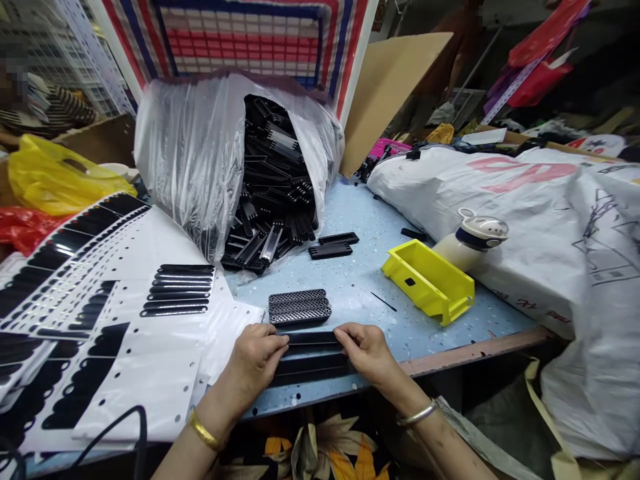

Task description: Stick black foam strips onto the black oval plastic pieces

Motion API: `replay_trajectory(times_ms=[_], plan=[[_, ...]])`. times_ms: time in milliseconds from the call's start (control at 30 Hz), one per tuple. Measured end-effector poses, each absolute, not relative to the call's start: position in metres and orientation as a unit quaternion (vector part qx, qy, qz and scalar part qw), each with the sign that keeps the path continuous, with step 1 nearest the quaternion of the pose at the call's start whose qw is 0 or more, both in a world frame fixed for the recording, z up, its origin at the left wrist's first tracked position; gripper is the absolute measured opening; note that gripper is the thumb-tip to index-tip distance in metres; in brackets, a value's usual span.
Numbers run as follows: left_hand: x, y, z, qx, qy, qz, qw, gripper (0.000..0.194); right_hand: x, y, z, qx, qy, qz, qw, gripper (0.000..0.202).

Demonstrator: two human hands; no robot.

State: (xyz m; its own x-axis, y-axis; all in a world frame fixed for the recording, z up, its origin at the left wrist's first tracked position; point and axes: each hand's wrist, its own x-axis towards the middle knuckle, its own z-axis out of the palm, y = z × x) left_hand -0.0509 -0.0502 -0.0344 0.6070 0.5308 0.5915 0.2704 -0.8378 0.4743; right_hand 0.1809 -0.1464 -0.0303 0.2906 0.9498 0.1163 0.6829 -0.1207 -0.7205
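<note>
My left hand [257, 353] and my right hand [369, 352] pinch opposite ends of a flat black strip [313, 339], held level near the front edge of the table. Just below it in the picture lie long black pieces [313, 367] at the table edge; their kind is unclear. Beyond my fingers sits a row of black plastic pieces [300, 308] with a mesh pattern on top. To the left, white backing sheets [145, 360] carry black adhesive strips [177, 290]. A clear plastic bag [195, 160] lies open at the back, spilling many black plastic parts [275, 180].
A yellow plastic bin [425, 283] stands at the right, before a white drinking bottle [473, 237]. Large white sacks [500, 193] fill the right side. Two loose black parts [331, 251] lie mid-table. A yellow bag [60, 175] is at far left; a cable [143, 433] loops at lower left.
</note>
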Motion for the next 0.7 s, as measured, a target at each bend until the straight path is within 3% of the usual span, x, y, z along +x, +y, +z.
replay_trajectory(times_ms=[167, 333, 467, 700], plan=[[-0.045, -0.069, -0.007, 0.890, 0.236, 0.381, 0.083, 0.020, 0.181, -0.144, -0.032, -0.712, -0.574, 0.167, 0.368, 0.035], [-0.014, -0.101, 0.010, 0.928, 0.151, 0.318, 0.121, 0.042, 0.181, -0.142, -0.036, -0.701, -0.584, 0.151, 0.379, 0.039], [-0.002, -0.108, 0.004, 0.940, 0.169, 0.257, 0.146, 0.037, 0.183, -0.141, -0.039, -0.697, -0.592, 0.143, 0.379, 0.043], [-0.030, -0.090, -0.002, 0.913, 0.220, 0.293, 0.181, 0.028, 0.186, -0.140, -0.038, -0.694, -0.602, 0.145, 0.367, 0.047]])
